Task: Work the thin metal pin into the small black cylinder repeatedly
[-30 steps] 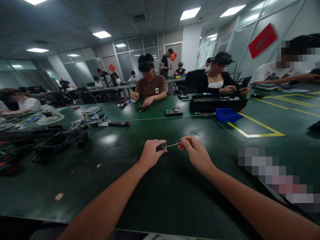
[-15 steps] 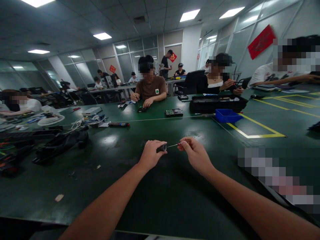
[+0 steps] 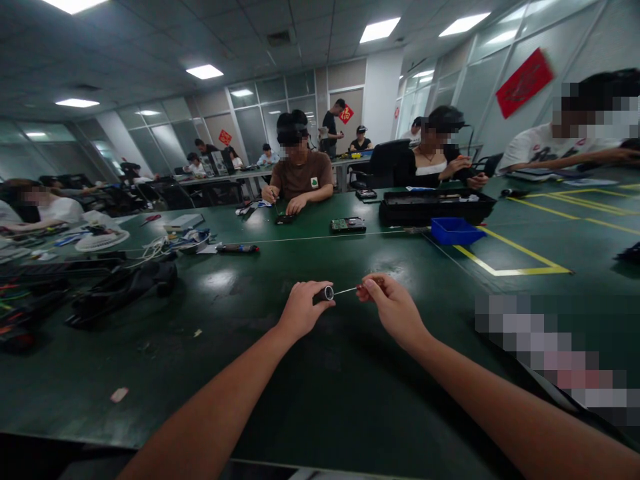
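Across the green bench (image 3: 350, 413), a co-worker in black sleeves has raised one hand (image 3: 453, 167), with a small orange item (image 3: 463, 158) at it, from its lower place of a second ago; the person's own two hands have hardly shifted. That bench top is scuffed and shiny with reflected light, and yellow tape (image 3: 530, 271) outlines areas on its right. Glass partitions (image 3: 245, 130), a white column (image 3: 384, 93) and at least five lit ceiling panels (image 3: 380, 29) surround it, with at least three red wall hangings (image 3: 525, 83).

One dark cylinder (image 3: 321, 296) is between the two hands, over the near middle of the bench, its round open end facing right. The left hand (image 3: 299, 310) has its fingers clamped around it. The right hand (image 3: 393, 310) has its fingers pinched on the reddish end of one thin rod (image 3: 347, 291), which points at that opening; whether its tip goes inside, I cannot tell.

Beyond lie one blue bin (image 3: 457, 231), one long black case (image 3: 435, 208), one uncovered circuit board (image 3: 349, 225) and one dark pen-shaped tool (image 3: 237, 248). Two pale scraps (image 3: 119, 395) lie to the left, nearer than one black moulded part (image 3: 123, 290).
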A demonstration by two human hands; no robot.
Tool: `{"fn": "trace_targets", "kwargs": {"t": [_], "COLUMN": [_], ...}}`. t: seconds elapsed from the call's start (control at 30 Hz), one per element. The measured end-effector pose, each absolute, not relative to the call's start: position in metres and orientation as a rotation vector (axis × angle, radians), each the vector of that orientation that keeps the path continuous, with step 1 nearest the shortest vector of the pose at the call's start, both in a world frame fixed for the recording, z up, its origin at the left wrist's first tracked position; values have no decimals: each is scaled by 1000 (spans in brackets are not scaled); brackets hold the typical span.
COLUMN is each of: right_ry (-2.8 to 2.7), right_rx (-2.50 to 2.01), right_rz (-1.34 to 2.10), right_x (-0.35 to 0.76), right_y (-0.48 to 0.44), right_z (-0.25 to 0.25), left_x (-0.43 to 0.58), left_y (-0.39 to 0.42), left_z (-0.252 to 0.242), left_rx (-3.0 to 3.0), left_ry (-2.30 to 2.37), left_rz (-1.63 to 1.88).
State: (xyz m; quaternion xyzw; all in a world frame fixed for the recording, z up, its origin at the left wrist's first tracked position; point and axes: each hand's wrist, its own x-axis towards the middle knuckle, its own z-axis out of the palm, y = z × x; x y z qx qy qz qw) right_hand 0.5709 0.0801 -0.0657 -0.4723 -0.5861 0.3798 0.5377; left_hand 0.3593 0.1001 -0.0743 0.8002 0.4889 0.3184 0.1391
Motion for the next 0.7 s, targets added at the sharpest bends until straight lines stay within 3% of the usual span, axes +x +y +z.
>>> {"fn": "trace_targets", "kwargs": {"t": [0.7], "right_ry": [-1577], "right_rx": [-1180], "right_rz": [766], "right_x": [570], "right_y": [67], "right_z": [-54], "left_x": [360], "left_y": [97], "left_z": [-73], "left_rx": [2326], "left_ry": [1397], "left_rz": [868]}}
